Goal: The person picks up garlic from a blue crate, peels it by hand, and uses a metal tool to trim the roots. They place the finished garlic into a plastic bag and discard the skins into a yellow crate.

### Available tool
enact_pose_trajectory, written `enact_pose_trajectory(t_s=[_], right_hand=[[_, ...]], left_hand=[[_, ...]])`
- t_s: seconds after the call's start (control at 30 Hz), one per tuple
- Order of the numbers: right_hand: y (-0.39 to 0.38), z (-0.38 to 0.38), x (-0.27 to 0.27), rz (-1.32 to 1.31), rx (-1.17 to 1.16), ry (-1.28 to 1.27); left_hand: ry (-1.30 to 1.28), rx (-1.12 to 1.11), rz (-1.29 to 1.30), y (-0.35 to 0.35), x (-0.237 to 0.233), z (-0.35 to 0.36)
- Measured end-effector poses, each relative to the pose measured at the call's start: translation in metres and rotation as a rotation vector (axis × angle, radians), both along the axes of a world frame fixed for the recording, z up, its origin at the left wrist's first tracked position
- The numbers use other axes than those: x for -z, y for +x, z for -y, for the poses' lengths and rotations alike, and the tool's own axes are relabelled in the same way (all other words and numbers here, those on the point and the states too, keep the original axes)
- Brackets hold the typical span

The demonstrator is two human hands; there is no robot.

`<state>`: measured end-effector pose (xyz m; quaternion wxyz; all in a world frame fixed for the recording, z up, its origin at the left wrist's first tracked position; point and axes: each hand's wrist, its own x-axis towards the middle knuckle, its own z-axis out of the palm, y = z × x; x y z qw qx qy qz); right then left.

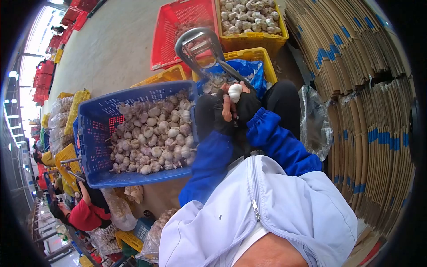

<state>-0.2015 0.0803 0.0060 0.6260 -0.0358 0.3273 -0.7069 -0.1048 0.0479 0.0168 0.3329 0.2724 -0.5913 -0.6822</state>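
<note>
A clean white garlic bulb (235, 93) sits between my two hands, in front of my knees. My left hand (227, 107), in a dark fingerless covering, has its fingers curled against the bulb's left side. From the right, my right hand (247, 99) closes on the same bulb, its thumb along the upper edge. Any tool in the palms is hidden. Just beyond the hands is a yellow crate (261, 54) lined with a blue plastic bag (249, 69) that contains loose skins. To my left, a blue crate (133, 179) contains many untrimmed garlic bulbs (153, 133).
A grey metal frame (201, 32) stands beyond my hands. Farther off are a red crate (165, 33) and a yellow crate (249, 42) full of white bulbs. Stacked flattened cardboard (373, 129) lines the right. A person in red (84, 216) works at far left.
</note>
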Motion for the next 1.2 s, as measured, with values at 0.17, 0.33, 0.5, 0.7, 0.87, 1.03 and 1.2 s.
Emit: enact_pose_trajectory(t_s=[0.17,0.33,0.5,0.7,0.87,1.03,1.2], right_hand=[[0.001,-0.004,0.049,0.182,0.052,-0.075],[0.032,-0.021,-0.014,0.329,0.078,-0.206],[0.028,-0.033,-0.005,0.741,0.184,-0.263],[-0.039,-0.075,-0.026,0.485,0.171,-0.335],[-0.09,-0.16,-0.05,-0.745,0.331,0.423],[-0.116,-0.242,-0.013,-1.765,0.021,0.97],[-0.098,-0.217,-0.02,-1.945,0.077,1.05]], left_hand=[[0.015,0.173,0.045,0.01,-0.005,-0.004],[-0.366,-0.173,-0.018,0.008,0.013,-0.01],[-0.713,-0.287,-0.019,0.008,0.002,-0.027],[-0.264,-0.343,0.362,0.086,0.04,0.017],[-0.597,-0.771,0.557,0.194,0.088,0.115],[-0.938,-0.456,1.045,0.221,0.117,0.153],[-1.024,0.076,1.163,0.16,0.129,0.149]])
